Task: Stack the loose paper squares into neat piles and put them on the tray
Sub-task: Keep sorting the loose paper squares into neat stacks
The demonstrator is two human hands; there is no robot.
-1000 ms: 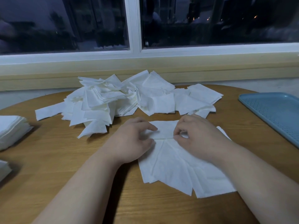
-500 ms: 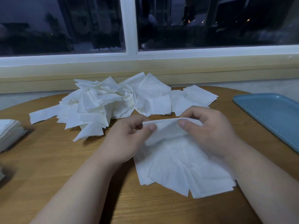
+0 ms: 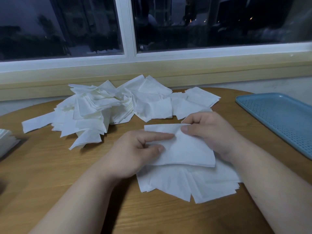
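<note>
The paper square [image 3: 184,149] I hold is thin, white and soft. It is lifted a little off the table, its top edge straight and its near edge curling slightly. My left hand [image 3: 135,154] pinches its left side, index finger laid along the sheet and thumb pressed on it near the edge. My right hand [image 3: 214,132] grips its upper right corner between the thumb and curled fingers.

Directly under it, a loose fan of squares [image 3: 185,184] lies flat on the wooden table [image 3: 50,174], corners splayed out toward me and to the right. Beyond my hands, near the far edge of the table, sits a big untidy heap of squares [image 3: 118,105], some folded over, some sticking out at angles. A blue perforated tray [image 3: 283,119] lies to my right, well apart from the papers. At the far left edge I can see part of a neat stack [image 3: 6,142].
</note>
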